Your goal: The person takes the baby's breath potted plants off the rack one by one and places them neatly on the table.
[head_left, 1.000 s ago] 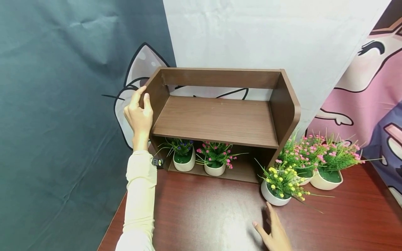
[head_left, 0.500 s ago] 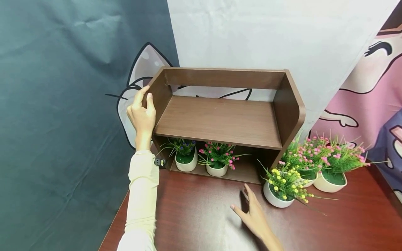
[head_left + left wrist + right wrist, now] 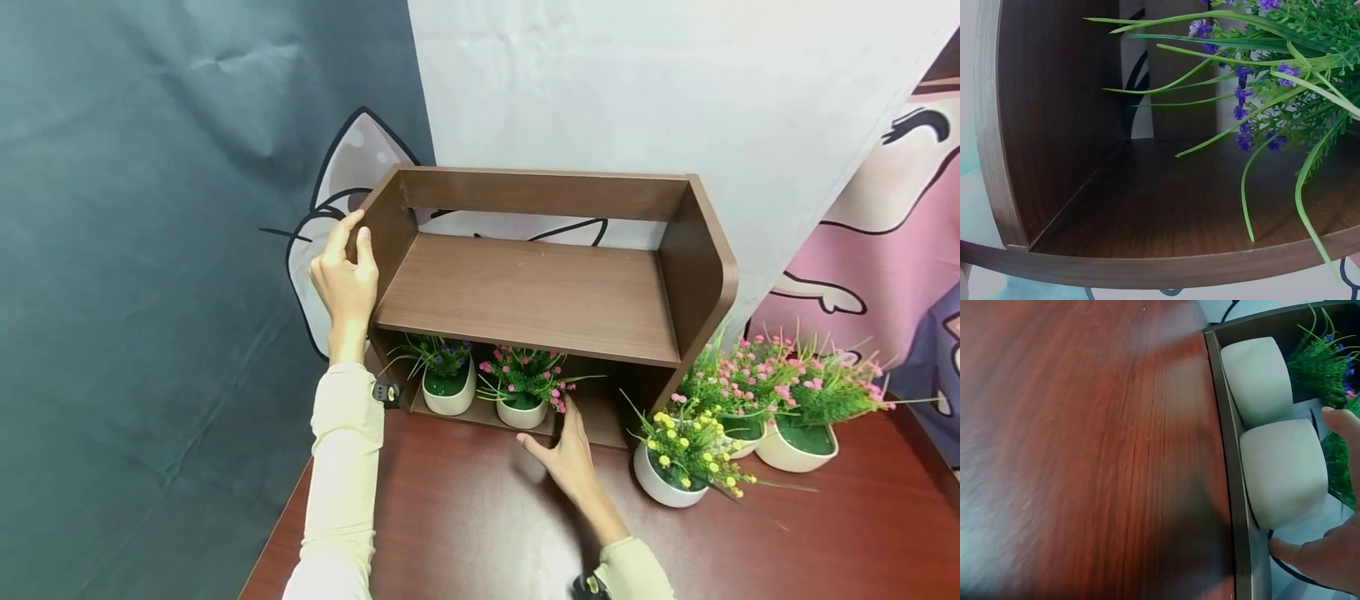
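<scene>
My left hand (image 3: 345,279) holds the front edge of the left side panel of a brown two-tier shelf (image 3: 536,287). My right hand (image 3: 566,458) reaches low at the lower compartment, thumb and fingers spread. Between them and just beyond is the white pot (image 3: 522,415) of a pink-flowered plant; in the right wrist view, the thumb and a finger stand on either side of that pot (image 3: 1284,475). To its left in the same compartment sits a blue-purple-flowered plant in a white pot (image 3: 450,393), its purple flowers (image 3: 1244,112) large in the left wrist view.
A yellow-flowered potted plant (image 3: 686,454) stands by the shelf's lower right corner. Behind it, pink-flowered pots (image 3: 798,446) are grouped on the reddish-brown table (image 3: 465,500). A printed cloth (image 3: 570,83) hangs behind the shelf.
My right hand has moved left and forward from beside the yellow-flowered plant to the pink-flowered plant's pot. The left hand has stayed on the shelf's side panel.
</scene>
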Available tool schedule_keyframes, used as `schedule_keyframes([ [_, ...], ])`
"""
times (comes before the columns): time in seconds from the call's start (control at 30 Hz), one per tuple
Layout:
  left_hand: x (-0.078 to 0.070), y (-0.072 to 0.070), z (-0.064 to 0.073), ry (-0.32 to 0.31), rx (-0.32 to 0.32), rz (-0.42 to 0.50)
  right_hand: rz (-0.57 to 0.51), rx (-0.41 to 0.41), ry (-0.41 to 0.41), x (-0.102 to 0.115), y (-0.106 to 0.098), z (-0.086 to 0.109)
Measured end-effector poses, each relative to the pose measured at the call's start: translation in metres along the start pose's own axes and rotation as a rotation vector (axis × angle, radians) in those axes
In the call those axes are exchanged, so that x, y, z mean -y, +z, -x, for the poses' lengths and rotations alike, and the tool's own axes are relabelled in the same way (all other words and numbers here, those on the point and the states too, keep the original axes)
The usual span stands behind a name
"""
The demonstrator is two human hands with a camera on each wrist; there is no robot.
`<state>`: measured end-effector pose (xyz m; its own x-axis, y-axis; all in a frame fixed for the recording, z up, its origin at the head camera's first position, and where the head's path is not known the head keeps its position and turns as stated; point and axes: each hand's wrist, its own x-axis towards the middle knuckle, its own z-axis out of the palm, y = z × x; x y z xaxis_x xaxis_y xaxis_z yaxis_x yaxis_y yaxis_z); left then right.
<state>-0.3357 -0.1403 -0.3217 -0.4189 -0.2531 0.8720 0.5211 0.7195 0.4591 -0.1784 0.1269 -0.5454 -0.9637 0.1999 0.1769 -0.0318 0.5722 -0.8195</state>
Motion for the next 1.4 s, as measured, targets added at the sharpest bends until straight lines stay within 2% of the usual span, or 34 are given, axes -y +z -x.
schedule_keyframes([
  [0.3, -0.004, -0.001, 0.007, 0.008, 0.01, 0.01, 0.069, -0.03, 0.034, -0.001, 0.023, -0.011],
  [0.53, -0.004, -0.001, 0.006, 0.004, 0.012, 0.017, 0.113, -0.173, -0.062, -0.006, 0.041, -0.015],
  [0.67, -0.004, -0.001, 0.007, 0.012, 0.021, 0.013, 0.135, -0.23, -0.065, -0.007, 0.043, -0.014],
  [0.97, -0.005, -0.003, 0.004, 0.007, 0.007, 0.015, 0.111, -0.219, -0.116, -0.008, 0.041, -0.011],
  [1.2, -0.005, -0.002, 0.003, 0.016, 0.0, 0.015, 0.113, -0.216, -0.193, -0.013, 0.033, 0.003],
  [1.4, -0.004, -0.003, 0.001, 0.01, 0.002, 0.01, 0.073, -0.2, -0.209, -0.014, 0.024, 0.016],
])
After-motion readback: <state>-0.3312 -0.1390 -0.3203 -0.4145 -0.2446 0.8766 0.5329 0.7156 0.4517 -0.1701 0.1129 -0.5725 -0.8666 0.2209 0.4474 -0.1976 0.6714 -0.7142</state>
